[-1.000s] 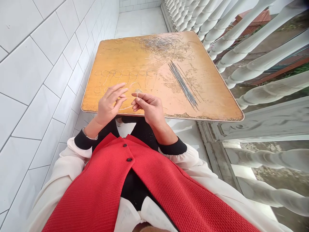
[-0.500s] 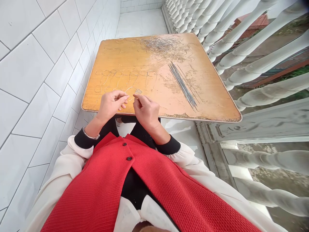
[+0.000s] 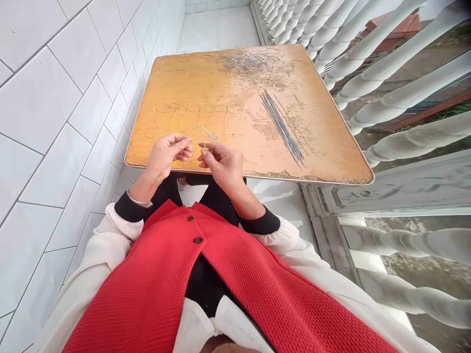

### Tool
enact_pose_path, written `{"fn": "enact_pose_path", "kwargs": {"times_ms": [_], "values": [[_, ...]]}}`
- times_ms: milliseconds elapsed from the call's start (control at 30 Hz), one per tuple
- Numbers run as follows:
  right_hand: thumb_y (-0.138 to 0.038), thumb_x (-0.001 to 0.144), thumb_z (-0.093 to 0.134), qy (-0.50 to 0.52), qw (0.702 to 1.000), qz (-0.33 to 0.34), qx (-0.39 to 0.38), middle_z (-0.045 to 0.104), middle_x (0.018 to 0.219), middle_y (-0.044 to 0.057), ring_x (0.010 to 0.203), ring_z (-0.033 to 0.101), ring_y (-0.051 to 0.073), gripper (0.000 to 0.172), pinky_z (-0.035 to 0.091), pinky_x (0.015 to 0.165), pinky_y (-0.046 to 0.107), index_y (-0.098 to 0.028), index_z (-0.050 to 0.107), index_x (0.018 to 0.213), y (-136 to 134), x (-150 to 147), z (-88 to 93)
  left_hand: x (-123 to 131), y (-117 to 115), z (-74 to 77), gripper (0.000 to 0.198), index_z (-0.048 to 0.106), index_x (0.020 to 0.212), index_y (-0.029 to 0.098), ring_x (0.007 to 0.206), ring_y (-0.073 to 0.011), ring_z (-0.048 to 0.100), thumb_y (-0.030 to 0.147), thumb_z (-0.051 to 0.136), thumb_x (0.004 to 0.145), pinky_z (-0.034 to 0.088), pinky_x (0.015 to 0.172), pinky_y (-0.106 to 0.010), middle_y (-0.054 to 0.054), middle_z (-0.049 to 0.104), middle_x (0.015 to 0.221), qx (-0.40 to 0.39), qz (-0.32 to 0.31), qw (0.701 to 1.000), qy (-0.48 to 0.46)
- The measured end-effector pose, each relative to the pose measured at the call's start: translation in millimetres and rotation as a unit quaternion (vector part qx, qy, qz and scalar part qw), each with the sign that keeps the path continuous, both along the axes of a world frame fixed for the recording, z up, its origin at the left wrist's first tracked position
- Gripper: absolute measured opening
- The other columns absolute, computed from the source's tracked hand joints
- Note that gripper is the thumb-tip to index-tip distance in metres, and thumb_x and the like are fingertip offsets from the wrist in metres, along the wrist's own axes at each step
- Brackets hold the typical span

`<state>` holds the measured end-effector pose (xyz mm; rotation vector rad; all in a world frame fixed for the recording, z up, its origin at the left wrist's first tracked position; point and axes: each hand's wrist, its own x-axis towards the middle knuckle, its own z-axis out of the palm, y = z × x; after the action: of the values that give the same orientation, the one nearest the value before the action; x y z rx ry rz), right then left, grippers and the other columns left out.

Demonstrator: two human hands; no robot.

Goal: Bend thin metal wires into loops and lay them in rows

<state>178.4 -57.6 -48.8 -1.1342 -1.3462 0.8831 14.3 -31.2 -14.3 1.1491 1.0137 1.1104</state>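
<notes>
Close to the table's near edge, my left hand pinches thumb and forefinger together on a thin wire, most of it hidden by the fingers. My right hand faces it a short gap away, also pinching the wire. A pale, bright stretch of wire shows just beyond the right fingertips. Past the hands lie rows of bent wire pieces, each with a round loop and a tail. A bundle of straight grey wires rests to the right of them.
A tangled heap of wire lies at the table's far side. The worn wooden table has peeling patches and a chipped near edge. A white tiled wall stands on the left, and a white balustrade runs along the right.
The wire's bright curve has shifted from between my hands to just above the right fingertips. Both hands have turned slightly, staying close together. The view has shifted a little.
</notes>
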Motion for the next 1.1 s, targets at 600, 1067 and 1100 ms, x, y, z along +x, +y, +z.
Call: {"fn": "enact_pose_path", "kwargs": {"times_ms": [600, 1067, 1100], "values": [[-0.06, 0.073, 0.082, 0.096, 0.992, 0.072, -0.032, 0.073, 0.072, 0.003, 0.062, 0.065, 0.012, 0.046, 0.057, 0.063, 0.026, -0.017, 0.077, 0.087, 5.0, 3.5, -0.9, 2.8, -4.6, -1.4, 0.017, 0.069, 0.074, 0.015, 0.056, -0.0035, 0.064, 0.023, 0.079, 0.084, 0.048, 0.054, -0.014, 0.003, 0.07, 0.067, 0.023, 0.016, 1.0, -0.014], [-0.054, 0.076, 0.079, 0.082, 0.993, 0.066, -0.044, 0.063, 0.061, 0.0, 0.049, 0.054, 0.007, 0.04, 0.046, 0.048, 0.021, -0.016, 0.068, 0.07, 3.9, 2.6, 5.2, 3.3, -7.9, 2.3, 0.029, 0.062, 0.08, 0.017, 0.059, -0.0044, 0.064, 0.041, 0.069, 0.094, 0.045, 0.052, -0.016, 0.002, 0.07, 0.076, 0.057, -0.053, 0.997, -0.02], [-0.052, 0.077, 0.079, 0.074, 0.994, 0.061, -0.043, 0.063, 0.06, -0.001, 0.048, 0.054, 0.007, 0.038, 0.046, 0.048, 0.021, -0.017, 0.067, 0.068, 3.8, 2.6, 5.3, 3.6, -7.9, 1.9, 0.028, 0.062, 0.079, 0.017, 0.058, -0.0042, 0.063, 0.039, 0.069, 0.094, 0.045, 0.051, -0.016, 0.002, 0.069, 0.074, 0.059, -0.053, 0.997, -0.025]]}}
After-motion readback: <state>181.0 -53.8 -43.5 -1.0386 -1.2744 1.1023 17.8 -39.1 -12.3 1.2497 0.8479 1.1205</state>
